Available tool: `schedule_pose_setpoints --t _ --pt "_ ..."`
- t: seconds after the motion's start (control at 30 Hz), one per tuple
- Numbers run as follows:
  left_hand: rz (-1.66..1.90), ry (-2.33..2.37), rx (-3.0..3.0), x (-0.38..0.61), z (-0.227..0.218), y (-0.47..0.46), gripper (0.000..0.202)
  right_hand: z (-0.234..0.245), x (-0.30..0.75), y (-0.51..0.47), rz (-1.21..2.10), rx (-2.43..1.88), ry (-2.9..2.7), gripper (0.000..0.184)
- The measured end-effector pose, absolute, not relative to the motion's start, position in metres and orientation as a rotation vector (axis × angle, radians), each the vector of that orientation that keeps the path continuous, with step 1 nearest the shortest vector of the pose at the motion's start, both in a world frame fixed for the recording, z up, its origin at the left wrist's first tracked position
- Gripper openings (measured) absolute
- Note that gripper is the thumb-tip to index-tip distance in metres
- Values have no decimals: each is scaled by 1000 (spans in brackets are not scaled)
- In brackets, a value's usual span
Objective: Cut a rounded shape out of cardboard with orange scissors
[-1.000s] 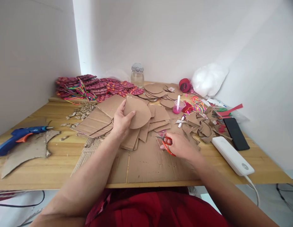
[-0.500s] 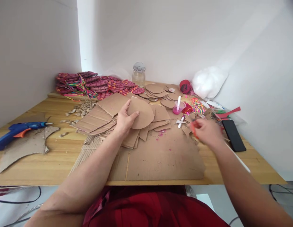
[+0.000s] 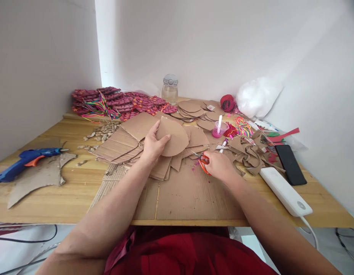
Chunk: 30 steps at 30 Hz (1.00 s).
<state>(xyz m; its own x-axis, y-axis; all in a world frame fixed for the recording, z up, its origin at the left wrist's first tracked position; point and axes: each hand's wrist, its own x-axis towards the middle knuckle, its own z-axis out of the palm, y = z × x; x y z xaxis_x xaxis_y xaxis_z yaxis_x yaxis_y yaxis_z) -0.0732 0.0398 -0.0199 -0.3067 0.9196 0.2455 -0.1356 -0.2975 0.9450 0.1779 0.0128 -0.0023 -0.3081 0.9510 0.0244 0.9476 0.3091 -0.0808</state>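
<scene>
My left hand (image 3: 154,144) grips a rounded cardboard piece (image 3: 174,138) by its left side, thumb on top, above a pile of cut cardboard pieces (image 3: 116,144). To the right, my right hand (image 3: 219,164) is closed around orange-handled scissors (image 3: 205,162), whose blades point left toward the rounded piece without touching it. Under both hands lies a large flat cardboard sheet (image 3: 191,202) with pink stains. Just beyond the right hand stands a small clear cup of pink paint (image 3: 218,130) with a white stick in it. Curled cardboard scraps (image 3: 248,152) lie right of that hand.
A blue glue gun (image 3: 31,160) rests at the left on a cardboard scrap. Patterned maroon pieces (image 3: 116,103), a glass jar (image 3: 169,89) and cardboard discs (image 3: 191,109) line the back. A phone (image 3: 290,164) and white power strip (image 3: 284,191) are at the right.
My right hand has moved left with the scissors, from over the scraps to near the rounded piece. The scraps and power strip have come into view. My left hand keeps its hold.
</scene>
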Motion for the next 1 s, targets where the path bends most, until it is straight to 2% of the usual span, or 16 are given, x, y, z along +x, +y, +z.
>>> schedule_pose_setpoints --t 0.17,0.23,0.33,0.4,0.5,0.53,0.73,1.0 --pt "1749 1105 1098 -73 -21 41 82 25 221 14 -16 -1935 -2334 17" --pt "1761 1136 1118 -73 -22 42 81 42 247 19 -186 -2149 -2072 18" --pt "1761 1211 1155 -74 -24 43 81 55 264 23 -284 -2241 -1864 29" --pt "1759 1231 1175 -75 -25 44 81 49 249 18 -127 -2082 -1882 27" --pt "1780 1257 1182 -77 -28 46 81 24 198 5 396 -1794 -2111 23" --pt "1788 1266 1182 -78 -28 47 81 15 179 1 435 -1751 -2188 23" --pt "1793 1315 1167 -80 -35 53 81 -15 118 2 250 -1793 -2301 20" --pt "1777 1368 1183 -79 -41 56 80 -10 140 2 286 -1795 -2251 16"
